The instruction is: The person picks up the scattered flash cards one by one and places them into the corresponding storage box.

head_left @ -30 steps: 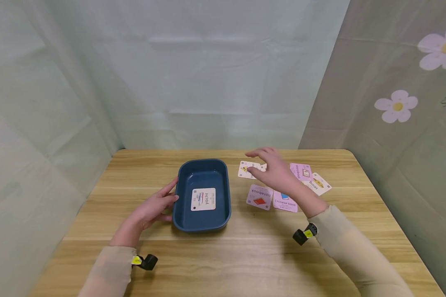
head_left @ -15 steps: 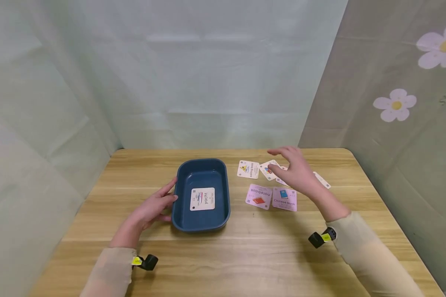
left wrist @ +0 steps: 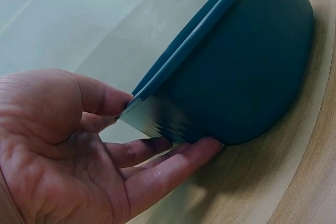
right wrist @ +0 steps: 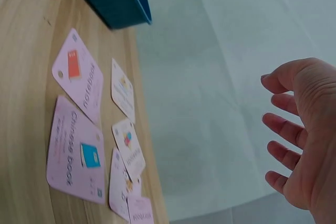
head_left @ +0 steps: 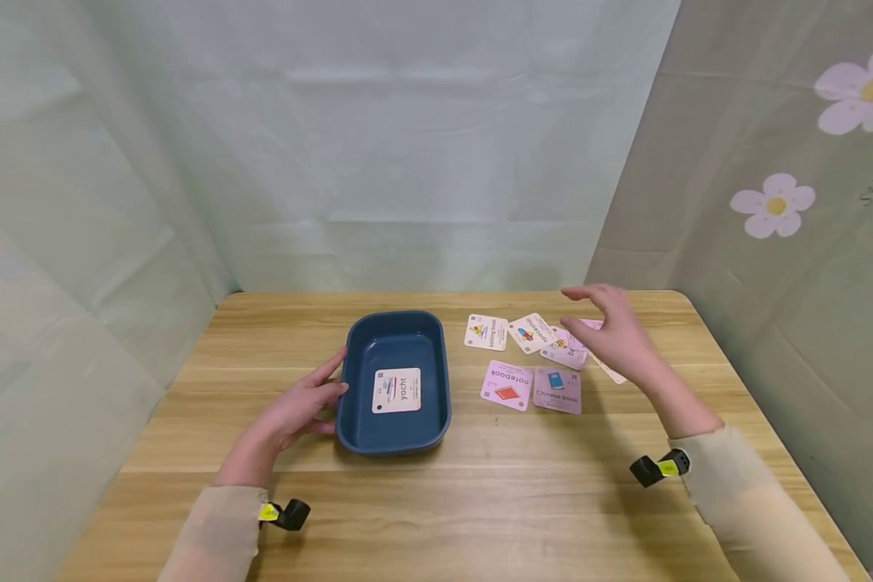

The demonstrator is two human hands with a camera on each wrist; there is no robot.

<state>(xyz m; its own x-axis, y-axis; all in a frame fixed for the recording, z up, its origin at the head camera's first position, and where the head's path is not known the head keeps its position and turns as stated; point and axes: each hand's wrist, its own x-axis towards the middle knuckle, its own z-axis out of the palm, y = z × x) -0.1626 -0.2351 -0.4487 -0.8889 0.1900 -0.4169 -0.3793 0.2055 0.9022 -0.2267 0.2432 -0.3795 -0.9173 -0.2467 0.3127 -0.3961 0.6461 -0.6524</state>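
Note:
A dark blue rectangular box (head_left: 436,404) stands on the table with a white yacht card (head_left: 396,390) flat on its bottom. My left hand (head_left: 305,408) rests against the box's left side; the left wrist view shows its fingers (left wrist: 173,169) touching the outer wall near the rim. Over the cards at the right hovers my right hand (head_left: 614,331), fingers loosely bent, holding nothing. Beneath or near it lie a pink storybook card (right wrist: 140,211), largely covered in the head view, a partly hidden pink card (head_left: 563,353) and a white card (head_left: 611,369).
Left of the right hand lie a sailing boat card (head_left: 486,332) and a spaceship card (head_left: 531,333). Nearer the front are pink notebook (head_left: 507,385) and Chinese book (head_left: 557,390) cards. Pale curtains (head_left: 422,162) stand behind the wooden table (head_left: 480,501).
My right hand has moved rightward above the cards, uncovering the sailing boat and spaceship cards. The left hand and the box have stayed in place.

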